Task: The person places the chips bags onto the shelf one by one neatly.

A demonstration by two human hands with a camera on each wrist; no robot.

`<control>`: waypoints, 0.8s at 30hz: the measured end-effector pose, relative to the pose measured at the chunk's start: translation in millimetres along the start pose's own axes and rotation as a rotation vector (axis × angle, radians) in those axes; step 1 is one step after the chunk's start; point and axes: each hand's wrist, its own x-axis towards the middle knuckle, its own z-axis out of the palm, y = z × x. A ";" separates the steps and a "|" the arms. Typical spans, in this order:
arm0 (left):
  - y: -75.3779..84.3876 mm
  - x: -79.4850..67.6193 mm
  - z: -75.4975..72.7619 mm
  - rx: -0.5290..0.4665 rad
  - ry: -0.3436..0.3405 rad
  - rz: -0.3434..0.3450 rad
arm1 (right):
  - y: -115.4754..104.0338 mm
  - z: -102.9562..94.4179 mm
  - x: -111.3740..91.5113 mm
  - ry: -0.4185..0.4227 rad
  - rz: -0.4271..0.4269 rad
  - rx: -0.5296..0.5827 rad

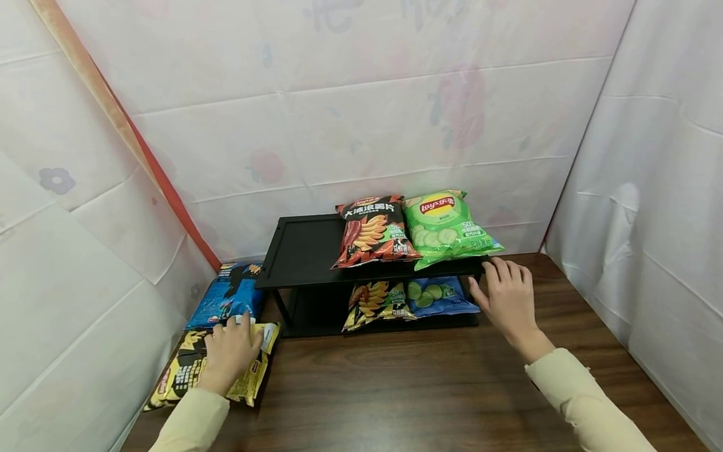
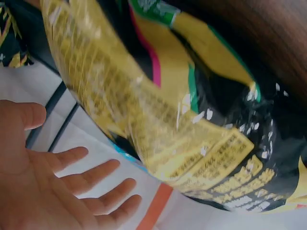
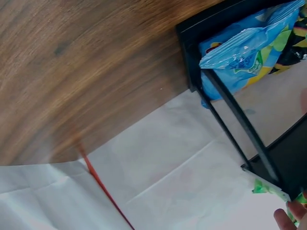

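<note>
Over a yellow-and-black chip bag (image 1: pixel 183 370) on the table's left side is my left hand (image 1: pixel 230 351). Its fingers spread loosely beside the bag in the left wrist view, with a gap between. A blue chip bag (image 1: pixel 223 301) lies just beyond. My right hand (image 1: pixel 508 298) is at the right end of a black two-tier rack (image 1: pixel 299 248), fingertips right at the upper shelf's corner, thumb apart. On the upper shelf rest a red-and-black chip bag (image 1: pixel 373 232) and a green chip bag (image 1: pixel 440 229). Below sit a gold-and-black bag (image 1: pixel 378 304) and another blue bag (image 1: pixel 443 295).
The brown wooden table (image 1: pixel 395 389) carries the rack near its back edge. White printed cloth (image 1: pixel 367 125) hangs behind and along both sides. A red strip (image 1: pixel 169 191) runs down the left back corner.
</note>
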 end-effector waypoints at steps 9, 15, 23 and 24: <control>5.2 -10.4 9.9 -0.029 -0.035 -0.052 | 6.4 6.5 2.2 -0.122 0.090 -0.052; 7.6 -16.6 20.5 0.045 -0.029 -0.049 | 9.2 13.8 3.5 -0.140 0.143 0.003; 9.4 -21.9 28.5 0.165 0.038 -0.008 | 9.3 18.1 7.0 -0.264 0.232 0.067; 9.8 -22.6 29.1 0.174 0.046 -0.007 | 9.2 18.3 8.0 -0.284 0.244 0.078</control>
